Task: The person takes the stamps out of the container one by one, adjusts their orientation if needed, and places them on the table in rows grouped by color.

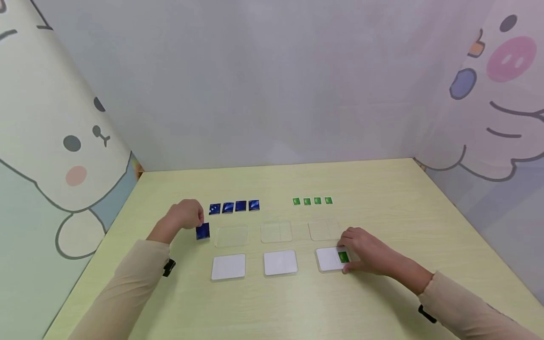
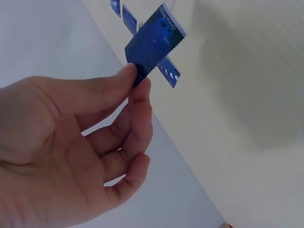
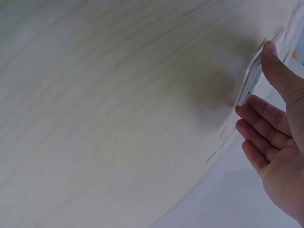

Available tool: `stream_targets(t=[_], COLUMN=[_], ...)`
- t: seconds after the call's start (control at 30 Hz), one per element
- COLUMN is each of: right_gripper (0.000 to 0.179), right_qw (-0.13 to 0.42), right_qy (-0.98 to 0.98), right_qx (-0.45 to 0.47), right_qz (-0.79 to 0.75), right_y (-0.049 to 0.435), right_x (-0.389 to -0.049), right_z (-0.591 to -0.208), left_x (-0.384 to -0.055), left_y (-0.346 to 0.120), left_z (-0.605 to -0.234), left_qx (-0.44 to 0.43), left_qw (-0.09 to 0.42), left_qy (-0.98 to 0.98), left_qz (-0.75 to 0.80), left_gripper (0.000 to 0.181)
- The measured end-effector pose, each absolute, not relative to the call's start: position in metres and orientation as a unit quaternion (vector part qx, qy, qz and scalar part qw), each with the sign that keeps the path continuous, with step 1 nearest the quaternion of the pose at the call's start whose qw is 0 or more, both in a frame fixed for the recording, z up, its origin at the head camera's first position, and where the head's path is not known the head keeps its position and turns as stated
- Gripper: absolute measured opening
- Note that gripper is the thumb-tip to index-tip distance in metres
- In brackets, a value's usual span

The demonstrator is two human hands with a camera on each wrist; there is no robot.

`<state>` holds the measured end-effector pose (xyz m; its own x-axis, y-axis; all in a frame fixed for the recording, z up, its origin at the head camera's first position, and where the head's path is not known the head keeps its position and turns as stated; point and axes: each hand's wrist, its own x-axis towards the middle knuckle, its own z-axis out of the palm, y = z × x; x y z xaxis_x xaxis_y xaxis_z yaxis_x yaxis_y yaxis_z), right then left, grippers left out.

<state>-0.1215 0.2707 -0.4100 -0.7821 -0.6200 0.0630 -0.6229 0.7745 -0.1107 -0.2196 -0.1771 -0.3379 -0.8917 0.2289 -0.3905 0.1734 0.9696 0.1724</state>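
Observation:
Between thumb and forefinger my left hand (image 1: 182, 215) pinches a small blue foil packet (image 2: 154, 42) by one corner. In the head view that packet hangs over the left of the table, beside a row of blue packets. At the right, my right hand (image 1: 367, 250) grips a flat clear plastic box (image 1: 327, 259) with a white inside, thumb on its near edge and fingers on its far edge. A small green square (image 1: 343, 257) lies at the box's right end, next to the palm. The right wrist view shows the thumb and fingertips on the box's rim (image 3: 248, 78).
Two more white-filled boxes (image 1: 228, 267) (image 1: 280, 262) lie to the left of the held one. Behind them are three clear lids (image 1: 232, 236). Several blue packets (image 1: 241, 206) and several green squares (image 1: 318, 200) lie in rows farther back. Printed cloth walls (image 1: 272, 94) surround the table.

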Motion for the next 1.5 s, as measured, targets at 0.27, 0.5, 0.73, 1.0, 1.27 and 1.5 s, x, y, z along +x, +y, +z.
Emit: stream_targets(t=[0.27, 0.5, 0.73, 1.0, 1.27, 1.5], right_gripper=[0.051, 0.051, 0.051, 0.051, 0.051, 0.05], right_qw=[0.008, 0.005, 0.005, 0.003, -0.002, -0.008], right_qy=[-0.943, -0.942, -0.942, -0.942, -0.943, -0.944], right_qx=[0.327, 0.33, 0.33, 0.33, 0.328, 0.324], right_qz=[0.06, 0.061, 0.057, 0.056, 0.059, 0.062], right_y=[0.27, 0.271, 0.27, 0.27, 0.27, 0.271], right_x=[-0.123, -0.122, -0.121, -0.121, -0.121, -0.122], right_z=[-0.411, -0.41, -0.409, -0.408, -0.409, -0.408], left_x=[-0.229, -0.237, -0.244, -0.256, -0.266, -0.274], left_y=[-0.179, -0.181, -0.185, -0.188, -0.19, -0.19], left_z=[-0.338, -0.342, -0.346, -0.351, -0.359, -0.371], left_qx=[0.088, 0.071, 0.058, 0.057, 0.064, 0.051], left_qw=[0.19, 0.194, 0.193, 0.181, 0.171, 0.157], left_qy=[0.978, 0.978, 0.979, 0.982, 0.983, 0.986], left_qz=[0.027, 0.013, 0.013, 0.013, 0.002, -0.009], left_gripper=[0.015, 0.015, 0.014, 0.018, 0.022, 0.021])
